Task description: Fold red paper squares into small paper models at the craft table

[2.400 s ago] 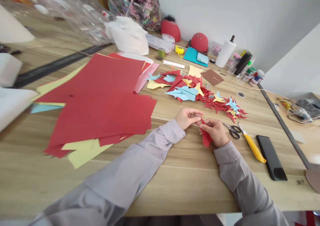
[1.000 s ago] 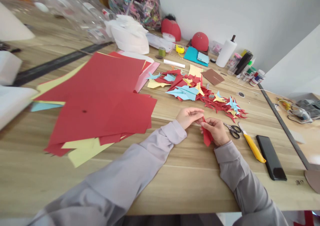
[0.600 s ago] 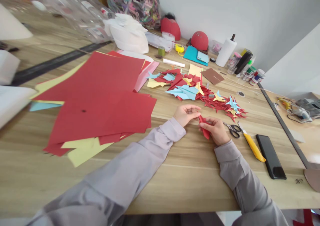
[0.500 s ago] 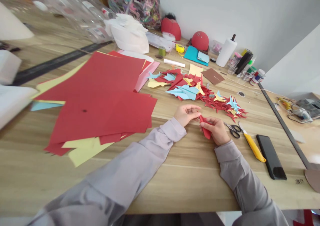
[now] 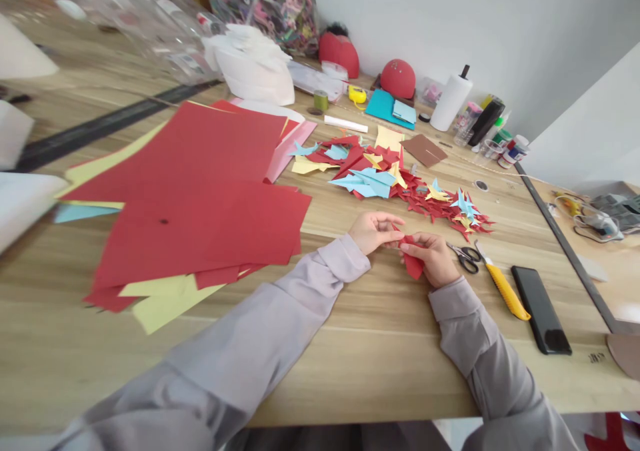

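Observation:
A small folded piece of red paper is between my two hands, over the wooden table. My left hand pinches its upper left end between thumb and fingers. Around its right side, my right hand is closed, the thumb on top. Just beyond my hands lies a heap of folded paper pieces, mostly red, with a large light blue one and some yellow ones. Large red sheets lie stacked to the left, over yellow sheets.
Scissors, a yellow utility knife and a black phone lie to the right. At the back stand a white roll, bottles and a red dome. A brown card lies beyond the heap.
My left thumb and fingers have closed onto the upper end of the red paper, which now shows a wider, more spread shape. The view has shifted slightly.

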Demonstrator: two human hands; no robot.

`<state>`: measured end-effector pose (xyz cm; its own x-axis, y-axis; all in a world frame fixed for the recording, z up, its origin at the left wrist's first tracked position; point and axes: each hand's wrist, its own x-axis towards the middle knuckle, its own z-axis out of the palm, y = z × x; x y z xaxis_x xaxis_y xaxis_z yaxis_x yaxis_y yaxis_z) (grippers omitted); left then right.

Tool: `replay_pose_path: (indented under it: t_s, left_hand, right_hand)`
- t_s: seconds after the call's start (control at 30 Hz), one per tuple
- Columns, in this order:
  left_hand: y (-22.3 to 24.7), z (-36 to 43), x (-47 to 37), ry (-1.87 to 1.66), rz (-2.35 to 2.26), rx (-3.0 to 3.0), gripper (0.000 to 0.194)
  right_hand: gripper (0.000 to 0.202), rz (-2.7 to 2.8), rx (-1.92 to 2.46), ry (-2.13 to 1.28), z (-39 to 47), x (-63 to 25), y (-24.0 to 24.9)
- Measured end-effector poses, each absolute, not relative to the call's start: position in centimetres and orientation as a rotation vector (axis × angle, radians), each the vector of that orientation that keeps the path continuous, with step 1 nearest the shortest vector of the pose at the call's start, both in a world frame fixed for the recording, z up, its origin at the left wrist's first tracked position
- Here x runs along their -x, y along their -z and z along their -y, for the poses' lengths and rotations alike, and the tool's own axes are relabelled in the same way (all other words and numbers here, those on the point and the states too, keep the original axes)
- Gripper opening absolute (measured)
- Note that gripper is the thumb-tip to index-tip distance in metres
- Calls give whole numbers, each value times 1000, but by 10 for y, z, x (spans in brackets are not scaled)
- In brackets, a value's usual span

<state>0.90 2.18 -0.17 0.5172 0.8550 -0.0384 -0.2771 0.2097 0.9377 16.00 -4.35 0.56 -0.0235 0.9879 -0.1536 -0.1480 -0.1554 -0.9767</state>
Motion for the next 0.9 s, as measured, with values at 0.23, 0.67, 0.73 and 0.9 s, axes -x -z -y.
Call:
replay_pose_path:
  t_s: [0.23,0.67,0.73,0.9]
  left_hand:
    - [2,-24,-8,-782,-598,-964,38]
    - [0,-21,-10,-955,-590,-876,38]
    - [1,-21,-11,-993,-620,-902,43]
    - [3,-22,-13,-1073,-700,-958,46]
  right_hand:
    - [22,973,1180,-1467,44,-160,-9]
    - [26,881,1251,-1375,42,-159,-11]
    - [26,886,1251,-1374,42,-160,-11]
    - [23,909,1248,-1375,43,-159,-11]
